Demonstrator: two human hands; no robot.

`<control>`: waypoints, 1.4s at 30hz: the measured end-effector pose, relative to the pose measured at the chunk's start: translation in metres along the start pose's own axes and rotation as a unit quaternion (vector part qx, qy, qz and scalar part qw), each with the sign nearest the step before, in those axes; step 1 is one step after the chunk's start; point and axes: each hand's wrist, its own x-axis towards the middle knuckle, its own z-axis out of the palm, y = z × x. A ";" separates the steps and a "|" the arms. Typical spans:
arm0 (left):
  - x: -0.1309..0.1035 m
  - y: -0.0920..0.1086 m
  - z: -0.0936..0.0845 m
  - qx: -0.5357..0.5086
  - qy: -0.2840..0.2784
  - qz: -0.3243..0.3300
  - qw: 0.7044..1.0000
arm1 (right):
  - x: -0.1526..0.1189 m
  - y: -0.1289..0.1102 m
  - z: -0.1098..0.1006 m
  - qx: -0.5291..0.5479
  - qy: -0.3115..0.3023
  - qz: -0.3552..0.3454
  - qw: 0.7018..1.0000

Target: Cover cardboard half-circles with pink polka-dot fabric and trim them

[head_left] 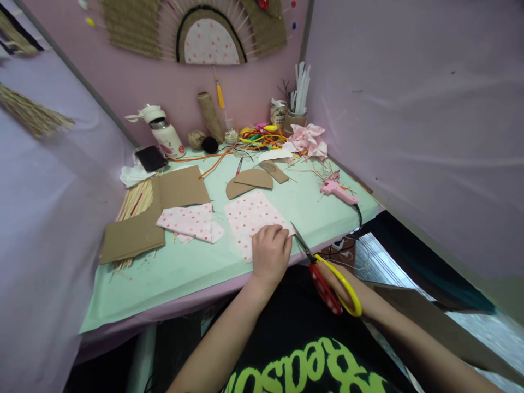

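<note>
My left hand point(271, 251) presses on a white cloth with pink dots point(249, 215) near the front edge of the table, its fingers bent together at the cloth's right corner. My right hand point(335, 286) holds scissors point(338, 278) with one yellow and one red handle. Their blades are parted and point up and left, close to that corner of the cloth. A second dotted cloth point(190, 221) lies folded to the left. Behind the cloth are cardboard half-circle pieces point(254, 179).
Cardboard sheets point(184, 188) over thin sticks lie at left, near a dark phone point(151, 159) and an open bottle point(168, 139). A pink glue gun point(339, 191) with a cord is at right. Yarn and colourful strands point(262, 141) line the back.
</note>
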 end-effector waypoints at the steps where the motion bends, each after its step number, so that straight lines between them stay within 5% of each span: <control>1: 0.000 0.000 0.000 0.001 -0.001 0.002 1.000 | 0.000 0.000 -0.001 0.000 -0.002 0.000 1.000; 27: 0.000 -0.002 0.006 0.014 0.042 0.018 0.999 | 0.003 0.003 -0.011 -0.067 0.014 0.024 0.997; 42: 0.001 -0.002 0.007 0.018 0.046 0.011 0.999 | 0.002 0.014 -0.014 -0.044 -0.040 -0.055 0.997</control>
